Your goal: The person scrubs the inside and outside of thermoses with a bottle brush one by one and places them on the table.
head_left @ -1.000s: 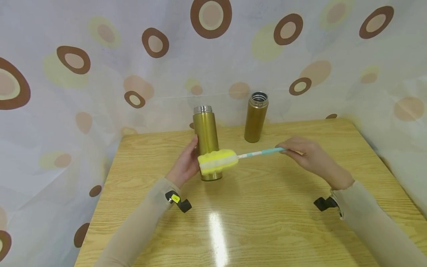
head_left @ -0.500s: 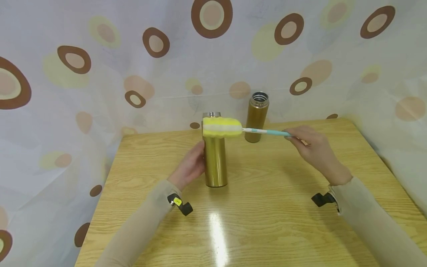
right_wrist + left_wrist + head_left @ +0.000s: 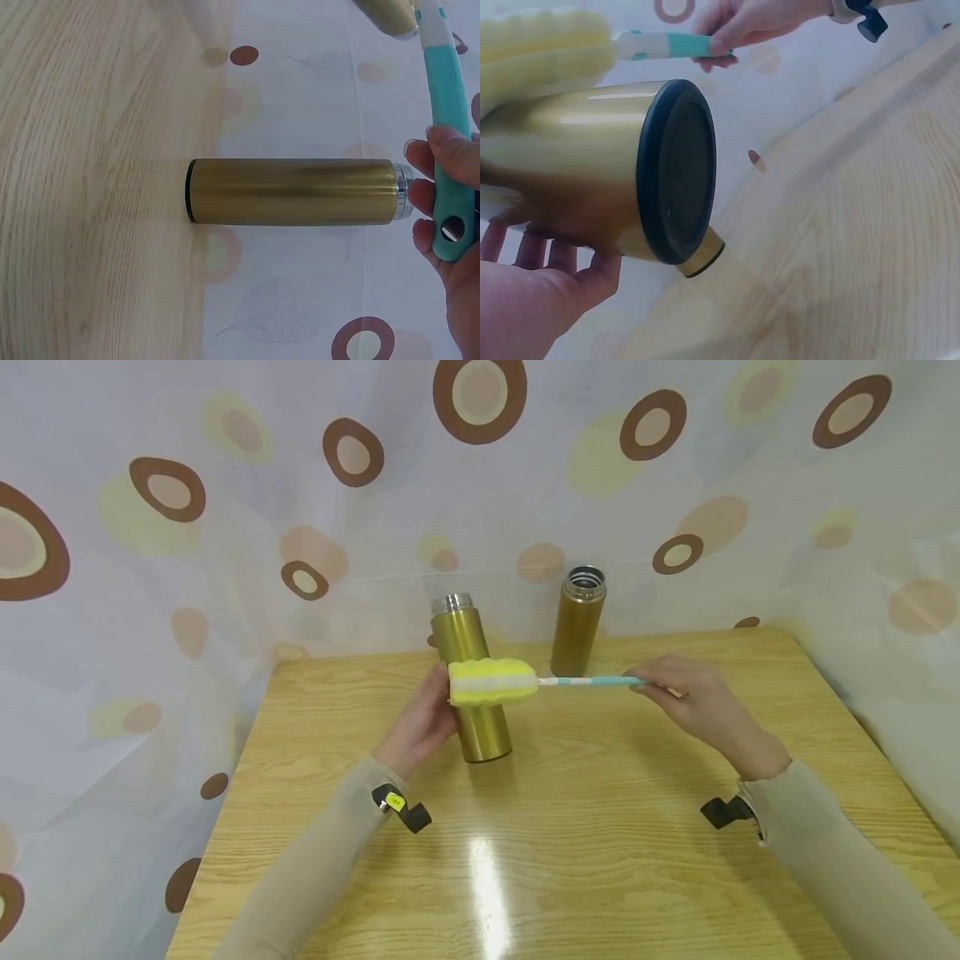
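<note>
My left hand [image 3: 422,718] grips a gold thermos bottle [image 3: 486,735] without a lid, its steel neck leaning to the left in the head view. In the left wrist view its black base [image 3: 681,172] faces the camera, raised off the table. My right hand [image 3: 693,706] pinches the teal end of a bottle brush's handle [image 3: 600,681]. The yellow and white sponge head [image 3: 491,682] of that brush lies across the bottle's side, overlapping it in the head view. Fingers and thumb close round the handle near its hanging hole in the right wrist view.
A second gold thermos [image 3: 577,622], lidless, stands upright at the back of the wooden table [image 3: 600,860]. Behind it hangs a white curtain [image 3: 480,527] with brown and yellow circles, which also rises at both sides.
The brush head has gone up the bottle and partway back down. My left hand has tilted the bottle upright and then over to the left again. The second thermos has stayed put.
</note>
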{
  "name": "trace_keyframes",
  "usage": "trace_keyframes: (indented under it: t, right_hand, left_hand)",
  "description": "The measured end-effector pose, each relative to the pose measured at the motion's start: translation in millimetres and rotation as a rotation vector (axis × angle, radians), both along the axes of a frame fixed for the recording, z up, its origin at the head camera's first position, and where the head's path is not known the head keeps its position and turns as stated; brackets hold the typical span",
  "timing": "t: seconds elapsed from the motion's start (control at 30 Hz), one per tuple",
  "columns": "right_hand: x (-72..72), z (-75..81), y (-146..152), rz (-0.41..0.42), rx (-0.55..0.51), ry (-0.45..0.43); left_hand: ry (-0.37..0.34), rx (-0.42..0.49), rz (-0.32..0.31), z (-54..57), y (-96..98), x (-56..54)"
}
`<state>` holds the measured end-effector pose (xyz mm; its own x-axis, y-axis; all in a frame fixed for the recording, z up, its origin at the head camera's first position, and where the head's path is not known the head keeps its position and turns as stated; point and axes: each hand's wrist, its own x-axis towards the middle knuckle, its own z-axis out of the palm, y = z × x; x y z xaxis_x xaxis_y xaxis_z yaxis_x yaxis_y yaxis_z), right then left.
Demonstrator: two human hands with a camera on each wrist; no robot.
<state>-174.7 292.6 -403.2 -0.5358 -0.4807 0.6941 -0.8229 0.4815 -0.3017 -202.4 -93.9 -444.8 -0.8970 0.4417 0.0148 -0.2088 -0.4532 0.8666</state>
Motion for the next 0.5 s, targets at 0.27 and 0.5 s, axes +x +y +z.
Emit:
trace_keyframes:
  t: [0.27,0.5]
  right_hand:
    - [2.6,-4.2,6,0.064,0.043,-0.059]
    - [2.9,-9.6,9,0.15,0.029,-0.074]
  left_hand:
    - [-0.048,0.006,0.069,14.4,-3.7,-4.8]
    - [-0.075,0.077,0.104,19.1,-5.6,-7.8]
